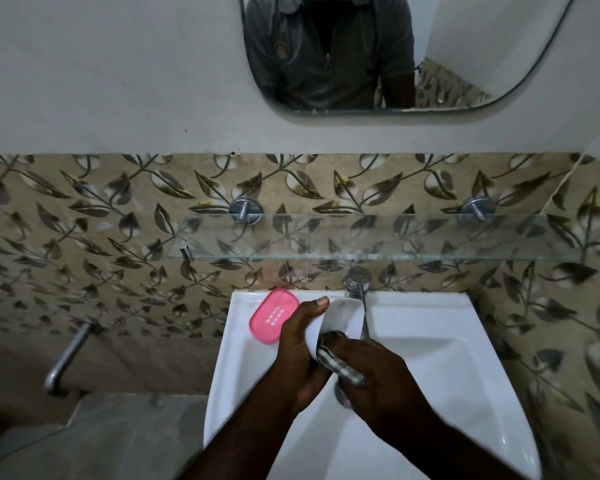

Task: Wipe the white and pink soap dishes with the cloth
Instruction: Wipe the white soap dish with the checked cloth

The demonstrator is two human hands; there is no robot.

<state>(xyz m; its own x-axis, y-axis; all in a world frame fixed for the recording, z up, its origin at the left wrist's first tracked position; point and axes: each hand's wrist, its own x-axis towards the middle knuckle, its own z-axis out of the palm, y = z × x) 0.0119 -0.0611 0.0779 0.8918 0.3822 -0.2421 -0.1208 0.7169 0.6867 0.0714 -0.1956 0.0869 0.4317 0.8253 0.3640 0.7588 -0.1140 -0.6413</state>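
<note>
1. Basin: a white ceramic wash basin is fixed to the wall and fills the lower centre of the view. Both forearms enter over its near rim.

2. Hands: the left hand grips the white soap dish above the bowl, with the thumb laid along the dish's upper edge and the fingers wrapped behind it. The right hand has its fingers curled round a bunched checked cloth and presses it into the dish.

3. White soap dish orientation: it is held on edge and tilted, not flat. The hollow side faces right, toward the cloth. The long axis runs from near to far, and the far end lies just beside the tap.

4. Pink soap dish: it lies flat on the basin's rear left ledge with the slotted face up (a small block of pale slots at its centre). The long axis runs diagonally from near left to far right. It lies just beside the left hand.

5. Room: a low metal spout projects from the wall to the left of the basin. Above the tap, a clear glass shelf sits on two chrome brackets. The wall behind is clad in beige tiles with a leaf pattern. Higher up is plain pale wall, with a round-cornered mirror reflecting a person's torso
</note>
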